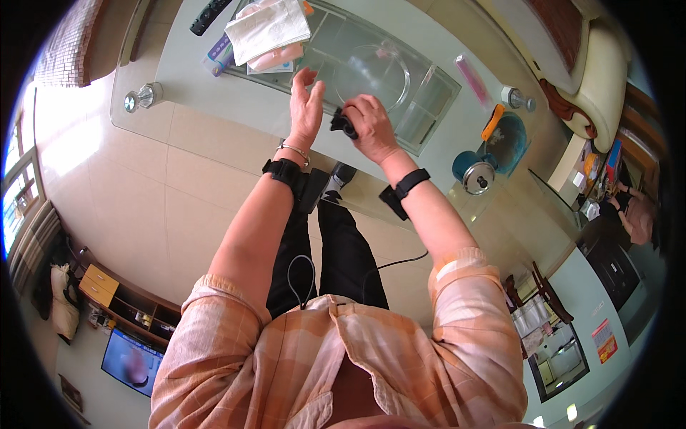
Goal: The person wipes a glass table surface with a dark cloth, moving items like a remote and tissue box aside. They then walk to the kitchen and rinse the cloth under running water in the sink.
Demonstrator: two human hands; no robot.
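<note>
My right hand is closed around a small black object, mostly hidden by the fingers, so its kind is unclear. To the left of it, my left hand is raised with thumb and fingers apart and nothing in it. Both hands are over the near edge of a glass-topped coffee table. Beyond the left hand lies a stack of white paper tissues on a pink pack. A clear round shape shows on the tabletop beyond my right hand; I cannot tell whether it is a dish.
A black remote control and a purple box lie at the far left. Rightward are a pink case, an orange-handled object, a blue tray and a lidded blue mug. Another person is at far right.
</note>
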